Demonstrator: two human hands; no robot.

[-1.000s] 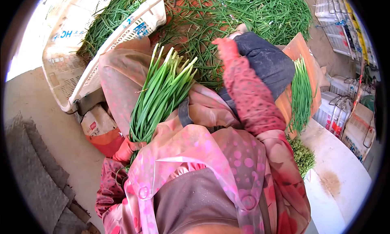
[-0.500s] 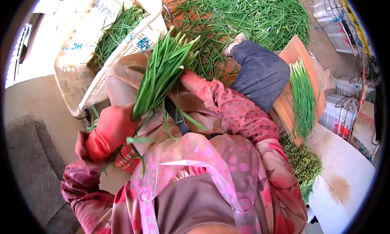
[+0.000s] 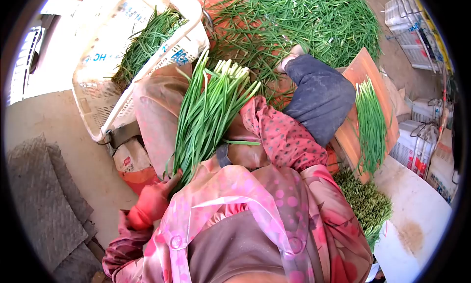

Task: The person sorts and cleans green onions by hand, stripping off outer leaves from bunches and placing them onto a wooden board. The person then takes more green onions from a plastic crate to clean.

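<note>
A thick bundle of garlic chives (image 3: 208, 118) lies slanted over my lap, pale cut ends up and leaf tips toward my waist. My left hand (image 3: 164, 189), below a red cuff, is closed around the leaf tips at the bundle's lower end. From the right, my spotted red sleeve (image 3: 287, 135) reaches in to the bundle's upper side. My right hand is behind the stalks there, its fingers hidden. One loose leaf (image 3: 243, 142) sticks out sideways under the bundle.
A white plastic basket (image 3: 91, 104) with chives (image 3: 152, 45) inside stands at upper left. A large chive heap (image 3: 309, 23) covers the floor ahead. To the right, a neat bunch (image 3: 370, 126) lies on a wooden board (image 3: 351, 128), near stacked cut bundles (image 3: 363, 199) and white crates (image 3: 412, 140).
The bundle has come lower and nearer my body, its stalks more evenly gathered. My left hand has moved inward and down along the leaves. Trailing loose leaves no longer show at the left.
</note>
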